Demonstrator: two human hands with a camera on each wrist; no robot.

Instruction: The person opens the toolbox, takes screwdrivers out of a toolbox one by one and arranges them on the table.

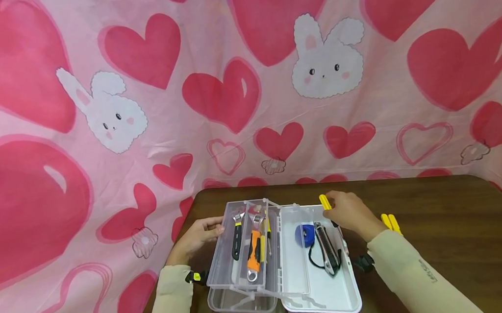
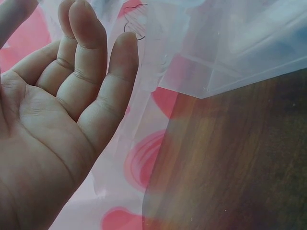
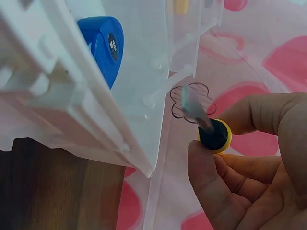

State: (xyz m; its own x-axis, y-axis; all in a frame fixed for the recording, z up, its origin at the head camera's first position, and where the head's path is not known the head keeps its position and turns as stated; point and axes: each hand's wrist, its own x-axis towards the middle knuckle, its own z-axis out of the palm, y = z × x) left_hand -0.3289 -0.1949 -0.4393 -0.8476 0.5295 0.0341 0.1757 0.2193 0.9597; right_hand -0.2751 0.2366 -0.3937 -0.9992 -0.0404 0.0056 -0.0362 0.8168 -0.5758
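My right hand [image 1: 351,212] pinches a screwdriver [image 1: 325,202] with a yellow and black handle above the far right corner of the white toolbox [image 1: 295,271]. Its blurred metal shaft [image 3: 194,109] shows in the right wrist view. Inside the box lie a blue tape measure [image 1: 305,235] with a black strap and a grey utility knife [image 1: 327,251]. Beside the clear tray [image 1: 220,272], at its far left edge, is my left hand [image 1: 201,238], fingers loosely bent and apart from the thumb. A black adjustable wrench [image 1: 237,241] and an orange one [image 1: 254,254] lie in the tray.
A yellow-handled tool [image 1: 390,222] lies on the brown table [image 1: 456,238] beyond my right forearm, its other end hidden. Yellow tools [image 1: 265,241] show through the clear plastic. A pink heart-print cloth [image 1: 224,40] hangs behind the table and along its left side.
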